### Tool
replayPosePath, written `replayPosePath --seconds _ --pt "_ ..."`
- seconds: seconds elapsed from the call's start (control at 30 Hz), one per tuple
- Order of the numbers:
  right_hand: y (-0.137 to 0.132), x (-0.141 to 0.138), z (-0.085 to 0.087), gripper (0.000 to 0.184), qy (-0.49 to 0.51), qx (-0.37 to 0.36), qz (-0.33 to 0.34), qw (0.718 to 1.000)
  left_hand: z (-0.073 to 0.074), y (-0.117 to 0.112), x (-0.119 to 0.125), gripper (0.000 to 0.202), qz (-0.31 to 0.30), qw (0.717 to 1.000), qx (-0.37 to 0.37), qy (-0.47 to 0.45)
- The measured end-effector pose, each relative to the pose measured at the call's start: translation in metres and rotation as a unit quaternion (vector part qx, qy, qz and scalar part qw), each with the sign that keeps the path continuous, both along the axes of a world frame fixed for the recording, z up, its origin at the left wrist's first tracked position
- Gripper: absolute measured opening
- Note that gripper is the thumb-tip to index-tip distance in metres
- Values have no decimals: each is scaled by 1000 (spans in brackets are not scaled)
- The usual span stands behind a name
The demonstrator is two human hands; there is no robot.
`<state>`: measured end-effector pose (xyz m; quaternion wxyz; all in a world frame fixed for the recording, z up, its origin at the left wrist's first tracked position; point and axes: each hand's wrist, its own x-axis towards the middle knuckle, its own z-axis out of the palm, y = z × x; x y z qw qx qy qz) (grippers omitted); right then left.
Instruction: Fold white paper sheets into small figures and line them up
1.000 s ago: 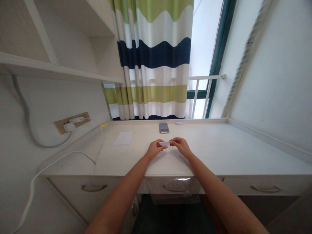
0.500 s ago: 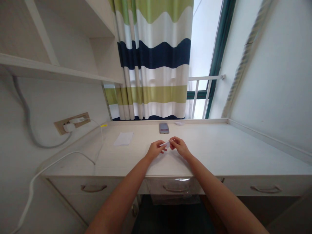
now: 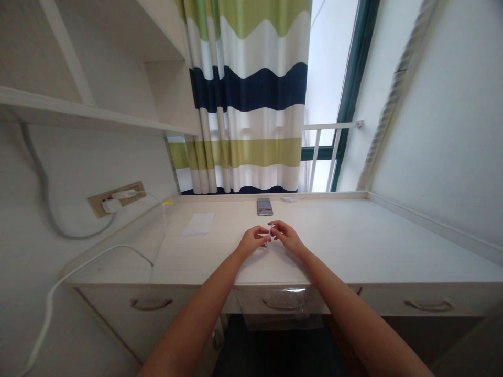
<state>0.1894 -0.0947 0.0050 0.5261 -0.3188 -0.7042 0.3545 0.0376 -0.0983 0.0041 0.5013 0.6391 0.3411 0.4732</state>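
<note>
Head view, white paper strip (image 3: 270,230), upright, between left hand (image 3: 253,241), right hand (image 3: 287,235)

1. Between my left hand (image 3: 253,241) and the sheet of paper (image 3: 198,223) on the tabletop (image 3: 353,235), I have room to pass.
2. Straight ahead of my right hand (image 3: 286,235), the phone (image 3: 264,207) lies in the way, near the back edge.
3. To my right, I have wide room up to the wall (image 3: 432,131).
4. At the far left, a white cable (image 3: 100,250) crosses the tabletop's end.

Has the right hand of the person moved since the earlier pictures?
Yes. The right hand has moved inward, toward the left hand, and it now sits closer below the smartphone, which lies fixed on the desk.
</note>
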Motion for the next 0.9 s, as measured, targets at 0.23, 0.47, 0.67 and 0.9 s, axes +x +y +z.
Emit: replayPosePath --seconds 0.23,0.47,0.67,0.9 --pt "4 0 -4 33 -13 1 -18 1000 2 -3 1 34 6 1000 4 -1" --pt "3 1 -5 35 -19 6 -11 1000 5 -2 0 33 12 1000 -1 -10" --pt "3 1 -6 33 -17 1 -18 1000 6 -1 0 33 38 999 0 -27" --pt "0 -1 -2 18 -18 8 -37 999 8 -1 0 19 58 997 -9 -42"
